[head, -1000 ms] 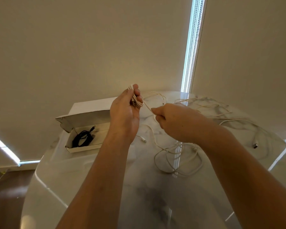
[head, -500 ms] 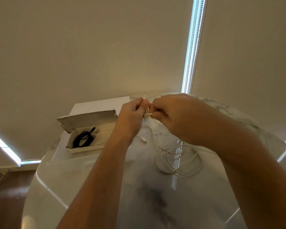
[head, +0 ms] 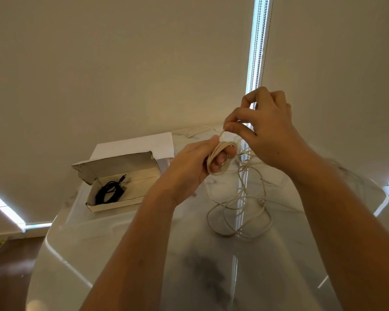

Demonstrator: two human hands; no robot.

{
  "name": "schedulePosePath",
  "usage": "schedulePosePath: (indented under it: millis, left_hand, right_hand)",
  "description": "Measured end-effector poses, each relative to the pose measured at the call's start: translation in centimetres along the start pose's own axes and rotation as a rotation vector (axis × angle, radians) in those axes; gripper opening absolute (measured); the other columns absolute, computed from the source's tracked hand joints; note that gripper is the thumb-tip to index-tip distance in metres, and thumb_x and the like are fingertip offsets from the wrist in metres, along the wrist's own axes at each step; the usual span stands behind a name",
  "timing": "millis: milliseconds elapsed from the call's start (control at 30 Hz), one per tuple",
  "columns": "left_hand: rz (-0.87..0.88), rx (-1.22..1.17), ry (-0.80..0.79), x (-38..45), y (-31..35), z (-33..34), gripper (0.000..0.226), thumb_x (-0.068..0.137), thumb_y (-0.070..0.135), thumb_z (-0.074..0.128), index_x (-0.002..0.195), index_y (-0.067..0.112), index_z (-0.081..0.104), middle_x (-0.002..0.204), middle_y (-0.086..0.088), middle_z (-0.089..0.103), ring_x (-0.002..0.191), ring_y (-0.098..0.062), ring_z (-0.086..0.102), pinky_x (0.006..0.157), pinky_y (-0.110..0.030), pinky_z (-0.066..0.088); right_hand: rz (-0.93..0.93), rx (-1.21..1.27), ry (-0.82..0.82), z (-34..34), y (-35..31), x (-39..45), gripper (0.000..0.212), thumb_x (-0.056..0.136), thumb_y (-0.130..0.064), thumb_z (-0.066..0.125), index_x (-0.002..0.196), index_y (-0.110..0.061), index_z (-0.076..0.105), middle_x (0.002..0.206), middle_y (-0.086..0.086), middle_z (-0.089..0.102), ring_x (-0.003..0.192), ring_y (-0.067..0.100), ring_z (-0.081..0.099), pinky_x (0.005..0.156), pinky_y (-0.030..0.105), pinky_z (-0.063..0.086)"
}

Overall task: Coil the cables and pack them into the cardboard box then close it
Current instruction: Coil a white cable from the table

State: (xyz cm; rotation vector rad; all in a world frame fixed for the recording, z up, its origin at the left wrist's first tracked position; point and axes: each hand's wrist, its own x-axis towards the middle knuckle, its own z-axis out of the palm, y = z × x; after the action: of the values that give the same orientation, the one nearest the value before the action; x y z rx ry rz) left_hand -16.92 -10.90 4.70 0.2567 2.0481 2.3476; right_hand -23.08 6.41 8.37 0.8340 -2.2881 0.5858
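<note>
My left hand grips a small coil of white cable wound round its fingers, raised above the table. Just above and right of it, my right hand pinches the same cable's strand between thumb and forefinger. The rest of the white cable hangs down and lies in loose loops on the glossy table. At the left stands the open cardboard box, lid tilted back, with a coiled black cable inside.
A white sheet lies behind the box. The round marble-look table has its rim at the left, with dark floor below. More white cable trails at the far edge. Closed blinds stand behind.
My right hand has risen up and to the right, drawing the strand over the coil. The left hand has turned, showing the wound loops.
</note>
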Motion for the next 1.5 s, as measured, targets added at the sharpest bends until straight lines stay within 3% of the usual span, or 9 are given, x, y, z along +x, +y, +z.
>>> schedulePosePath:
  millis: [100, 267, 467, 733, 867, 967, 1033, 1233, 1500]
  left_hand:
    - [0.055, 0.079, 0.012, -0.2, -0.2, 0.1, 0.041, 0.109, 0.03, 0.04, 0.099, 0.006, 0.071, 0.074, 0.002, 0.057, 0.071, -0.007, 0.048, 0.076, -0.025, 0.04]
    - [0.085, 0.089, 0.057, -0.1, -0.3, 0.3, 0.038, 0.11, 0.031, 0.039, 0.097, 0.01, 0.069, 0.083, 0.0, 0.057, 0.075, -0.009, 0.047, 0.079, -0.026, 0.04]
    - [0.052, 0.016, 0.134, 0.1, -0.6, 0.3, 0.034, 0.109, 0.033, 0.04, 0.099, 0.013, 0.066, 0.079, 0.006, 0.057, 0.074, -0.008, 0.047, 0.08, -0.027, 0.041]
    - [0.122, 0.031, 0.273, 0.6, -0.8, 0.2, 0.044, 0.108, 0.037, 0.043, 0.077, 0.024, 0.071, 0.074, 0.007, 0.059, 0.071, -0.008, 0.05, 0.087, -0.034, 0.04]
    - [0.144, 0.061, 0.374, 0.8, -0.8, 0.2, 0.042, 0.109, 0.04, 0.039, 0.084, 0.018, 0.064, 0.069, 0.008, 0.057, 0.067, -0.003, 0.053, 0.082, -0.028, 0.043]
    - [0.161, 0.081, 0.427, 0.9, -0.8, 0.1, 0.043, 0.108, 0.043, 0.039, 0.09, 0.018, 0.068, 0.072, 0.006, 0.058, 0.073, -0.007, 0.054, 0.085, -0.03, 0.047]
    - [0.157, 0.091, 0.438, 1.0, -0.9, 0.1, 0.042, 0.108, 0.044, 0.038, 0.099, 0.018, 0.071, 0.078, 0.006, 0.065, 0.081, -0.008, 0.061, 0.09, -0.03, 0.052]
    - [0.152, 0.108, 0.481, 1.2, -1.1, 0.1, 0.044, 0.107, 0.046, 0.04, 0.08, 0.027, 0.069, 0.069, 0.005, 0.052, 0.074, -0.013, 0.047, 0.08, -0.033, 0.044]
    - [0.134, 0.154, 0.489, 0.9, -0.9, 0.0, 0.044, 0.108, 0.045, 0.037, 0.09, 0.02, 0.068, 0.071, 0.007, 0.058, 0.078, -0.013, 0.055, 0.082, -0.031, 0.05]
  right_hand:
    - [0.012, 0.028, 0.021, 0.6, 0.5, -0.1, 0.021, 0.095, -0.046, 0.061, 0.101, -0.034, 0.075, 0.113, -0.001, 0.051, 0.114, 0.029, 0.039, 0.093, 0.036, 0.023]
    - [-0.015, 0.196, -0.089, 1.4, 1.2, 0.1, 0.02, 0.1, -0.034, 0.058, 0.105, -0.024, 0.075, 0.1, -0.003, 0.059, 0.098, 0.02, 0.053, 0.085, 0.039, 0.046]
    - [0.003, 0.289, -0.19, 1.5, 1.0, 0.0, 0.021, 0.102, -0.026, 0.057, 0.112, -0.021, 0.074, 0.103, -0.007, 0.065, 0.094, 0.009, 0.061, 0.084, 0.022, 0.049]
    - [0.258, 0.652, -0.314, 1.9, 0.3, -0.3, 0.017, 0.099, -0.021, 0.063, 0.104, -0.021, 0.079, 0.088, -0.006, 0.077, 0.086, 0.012, 0.073, 0.088, 0.032, 0.061]
    - [0.43, 0.946, -0.364, 1.8, -0.6, -0.4, 0.023, 0.1, -0.022, 0.058, 0.104, -0.014, 0.079, 0.096, 0.005, 0.078, 0.094, 0.015, 0.073, 0.091, 0.031, 0.06]
    - [0.452, 1.053, -0.393, 1.8, -1.1, -0.5, 0.026, 0.094, -0.03, 0.069, 0.106, -0.008, 0.076, 0.103, 0.011, 0.076, 0.102, 0.023, 0.073, 0.094, 0.033, 0.058]
    - [0.489, 1.115, -0.376, 2.2, -1.5, -0.6, 0.025, 0.09, -0.024, 0.075, 0.107, -0.007, 0.074, 0.103, 0.011, 0.077, 0.101, 0.023, 0.074, 0.096, 0.035, 0.058]
    - [0.589, 1.192, -0.281, 3.3, -2.1, -0.8, 0.017, 0.093, -0.016, 0.071, 0.103, -0.002, 0.075, 0.101, 0.018, 0.075, 0.095, 0.024, 0.074, 0.093, 0.034, 0.058]
    - [0.802, 1.348, -0.339, 4.0, -2.7, -0.8, 0.029, 0.091, -0.018, 0.071, 0.114, -0.002, 0.072, 0.101, 0.009, 0.075, 0.097, 0.017, 0.068, 0.097, 0.038, 0.048]
